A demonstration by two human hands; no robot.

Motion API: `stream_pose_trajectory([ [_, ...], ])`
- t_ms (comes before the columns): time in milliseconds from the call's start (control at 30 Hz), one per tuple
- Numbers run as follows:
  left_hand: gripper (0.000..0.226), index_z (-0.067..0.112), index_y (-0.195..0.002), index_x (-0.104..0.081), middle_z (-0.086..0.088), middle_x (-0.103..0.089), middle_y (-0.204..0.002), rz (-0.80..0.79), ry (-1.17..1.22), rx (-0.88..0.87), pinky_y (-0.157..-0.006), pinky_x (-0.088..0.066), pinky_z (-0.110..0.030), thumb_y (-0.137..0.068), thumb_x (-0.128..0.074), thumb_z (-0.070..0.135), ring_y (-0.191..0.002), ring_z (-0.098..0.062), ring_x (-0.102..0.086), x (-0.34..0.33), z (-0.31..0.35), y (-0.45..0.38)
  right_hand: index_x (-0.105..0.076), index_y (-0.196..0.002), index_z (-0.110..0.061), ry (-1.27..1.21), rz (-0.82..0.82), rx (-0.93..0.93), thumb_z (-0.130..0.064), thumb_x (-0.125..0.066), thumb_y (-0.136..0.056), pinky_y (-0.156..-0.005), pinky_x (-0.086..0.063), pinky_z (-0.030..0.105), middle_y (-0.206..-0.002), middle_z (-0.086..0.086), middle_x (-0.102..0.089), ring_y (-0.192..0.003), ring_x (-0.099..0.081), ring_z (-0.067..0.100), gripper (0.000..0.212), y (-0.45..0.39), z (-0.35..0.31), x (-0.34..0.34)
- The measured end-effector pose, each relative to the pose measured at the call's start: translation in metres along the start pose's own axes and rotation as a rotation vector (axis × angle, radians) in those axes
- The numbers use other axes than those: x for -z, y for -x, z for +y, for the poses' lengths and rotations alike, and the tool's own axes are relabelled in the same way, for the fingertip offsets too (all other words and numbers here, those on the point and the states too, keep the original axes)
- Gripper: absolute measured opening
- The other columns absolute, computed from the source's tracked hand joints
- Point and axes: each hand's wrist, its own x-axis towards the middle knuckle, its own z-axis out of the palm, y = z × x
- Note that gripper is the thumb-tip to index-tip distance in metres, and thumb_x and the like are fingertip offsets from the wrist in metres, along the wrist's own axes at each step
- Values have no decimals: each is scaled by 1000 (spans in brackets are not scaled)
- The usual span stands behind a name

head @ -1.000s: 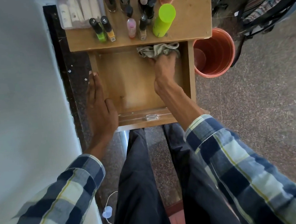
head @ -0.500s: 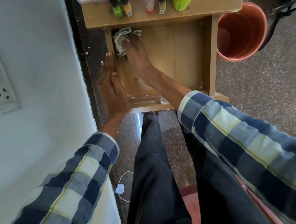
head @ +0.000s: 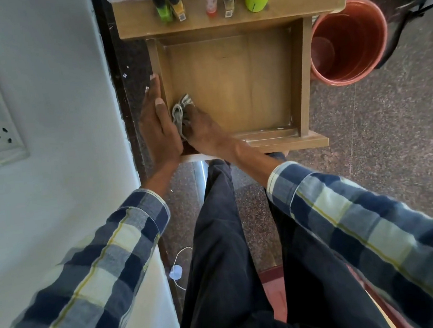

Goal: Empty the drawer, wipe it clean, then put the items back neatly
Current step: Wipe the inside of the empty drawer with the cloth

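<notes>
Right hand (head: 201, 128) grips cloth (head: 180, 111) in drawer (head: 301, 76); left hand (head: 157, 127) lies flat, fingers straight, on its side

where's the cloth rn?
Head view: the cloth is inside the drawer, at its near left corner against the left wall, under the right hand. The left hand rests on that wall's outside.

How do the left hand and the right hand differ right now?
The left hand lies outside the drawer, fingers straight along its left wall; the right hand is inside, at the near left corner. The left hand holds nothing; the right hand has a cloth bunched under its fingers. The left hand steadies; the right hand looks to be wiping. Both touch the drawer, and both arms wear plaid sleeves.
</notes>
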Motion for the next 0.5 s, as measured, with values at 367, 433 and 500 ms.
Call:
stream_pose_trajectory([
  [367, 52, 10, -159, -53, -5, -56, -162, -7, -15, 6, -130, -36, -37, -117, -31, 28, -154, -21, -49, 0, -1, 0, -67, -126, -7, 466, -193, 207, -3, -74, -88, -93, -57, 39, -119, 14, -74, -110, -70, 33, 38, 0, -7, 53],
  [433, 51, 10, -159, -54, -5, -56, -162, -1, -7, 10, -130, -38, -43, -116, -31, 28, -154, -22, -49, 0, -1, 0, -68, -127, -10, 693, -215, 191, 1, -65, -92, -99, -51, 38, -122, 11, -71, -119, -62, 34, 37, 2, 2, 70],
  [500, 52, 11, -159, -54, -4, -55, -162, -2, 0, 22, -130, -37, -42, -116, -32, 31, -154, -22, -48, 0, -1, 1, -66, -135, -16, 750, -228, 104, -5, -69, -94, -102, -49, 38, -128, 9, -69, -122, -59, 32, 42, 9, 17, 82],
])
